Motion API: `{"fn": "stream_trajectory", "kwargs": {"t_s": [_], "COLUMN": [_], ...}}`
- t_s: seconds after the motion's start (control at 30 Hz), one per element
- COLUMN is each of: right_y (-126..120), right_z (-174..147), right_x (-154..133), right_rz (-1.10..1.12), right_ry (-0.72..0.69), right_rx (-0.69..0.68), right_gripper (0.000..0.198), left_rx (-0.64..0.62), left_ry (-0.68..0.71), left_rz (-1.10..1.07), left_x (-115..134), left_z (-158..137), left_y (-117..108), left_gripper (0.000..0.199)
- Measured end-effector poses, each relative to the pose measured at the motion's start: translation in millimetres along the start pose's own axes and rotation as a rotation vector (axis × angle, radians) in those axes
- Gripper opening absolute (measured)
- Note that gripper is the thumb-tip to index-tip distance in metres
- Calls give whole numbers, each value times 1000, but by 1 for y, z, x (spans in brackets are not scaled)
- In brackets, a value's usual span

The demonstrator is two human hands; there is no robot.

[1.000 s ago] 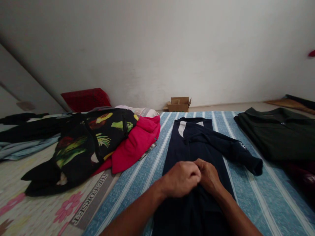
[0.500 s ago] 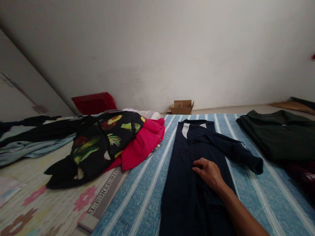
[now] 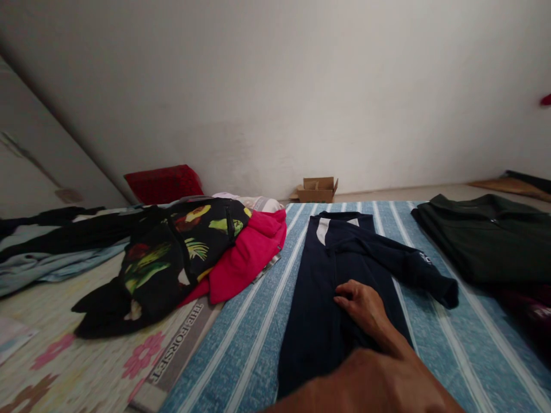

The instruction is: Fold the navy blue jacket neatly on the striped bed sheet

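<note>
A navy shirt [image 3: 307,304] with white shoulder patches lies lengthwise on a blue striped sheet. Its body is folded narrow, and one sleeve [image 3: 396,264] crosses over it and sticks out to the right, a small white mark near its end. My right hand [image 3: 364,307] rests on the middle of the shirt, fingers curled and thumb close to the forefinger, closed on the cloth. At the bottom edge my left hand [image 3: 361,384] is a blur in front of my right forearm and over the shirt's lower part; its fingers cannot be made out.
On the left, a black fruit-print garment [image 3: 159,258] lies over a pink one [image 3: 253,252] on a flowered cover. Dark and light-blue clothes lie beyond. To the right sits a folded dark green garment [image 3: 486,235] above a maroon one. A cardboard box [image 3: 317,190] stands by the wall.
My left hand has come into view at the bottom, over my right forearm. My right hand stays at the same place on the shirt. The view has shifted slightly.
</note>
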State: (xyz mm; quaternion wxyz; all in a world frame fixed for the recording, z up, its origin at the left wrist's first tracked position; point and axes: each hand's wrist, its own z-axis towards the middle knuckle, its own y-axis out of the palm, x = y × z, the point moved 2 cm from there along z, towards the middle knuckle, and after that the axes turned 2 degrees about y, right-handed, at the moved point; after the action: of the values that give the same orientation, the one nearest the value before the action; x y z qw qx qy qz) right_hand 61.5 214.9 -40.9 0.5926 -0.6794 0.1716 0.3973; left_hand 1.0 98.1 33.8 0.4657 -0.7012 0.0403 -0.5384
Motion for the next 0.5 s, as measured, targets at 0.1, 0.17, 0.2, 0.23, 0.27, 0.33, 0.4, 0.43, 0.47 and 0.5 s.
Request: {"fn": "stream_trajectory", "kwargs": {"t_s": [0.1, 0.17, 0.2, 0.23, 0.27, 0.33, 0.4, 0.43, 0.47, 0.5], "right_y": [0, -1, -2, -2, -3, -3, -4, -4, -4, -3], "right_z": [0, 0, -1, -1, -1, -1, -1, -1, -1, -1], "right_x": [-1, -3, -5, -6, -7, -8, -9, -9, -8, -8], "right_rz": [-6, -25, -31, -28, -16, 4, 18, 24, 28, 30], "right_ry": [20, 10, 2, -7, -13, 1, 13, 18, 20, 20], "right_rx": [-22, -9, 3, 11, 15, 19, 19, 20, 20, 20], "right_gripper": [17, 16, 16, 15, 15, 15, 14, 14, 14, 14], "left_rx": [167, 308, 347, 379, 407, 443, 466, 476, 484, 491], "left_ry": [-186, -505, -616, -685, -732, -781, -786, -780, -773, -764], "left_rz": [148, 419, 522, 597, 651, 695, 703, 703, 704, 705], "left_x": [-40, -70, -85, -97, -109, -129, -145, -150, -155, -159], "left_z": [6, 7, 7, 8, 9, 12, 17, 19, 21, 22], "left_y": [-48, -77, -88, -97, -104, -112, -116, -116, -115, -113], "left_gripper": [21, 20, 20, 20, 19, 18, 17, 17, 18, 18]}}
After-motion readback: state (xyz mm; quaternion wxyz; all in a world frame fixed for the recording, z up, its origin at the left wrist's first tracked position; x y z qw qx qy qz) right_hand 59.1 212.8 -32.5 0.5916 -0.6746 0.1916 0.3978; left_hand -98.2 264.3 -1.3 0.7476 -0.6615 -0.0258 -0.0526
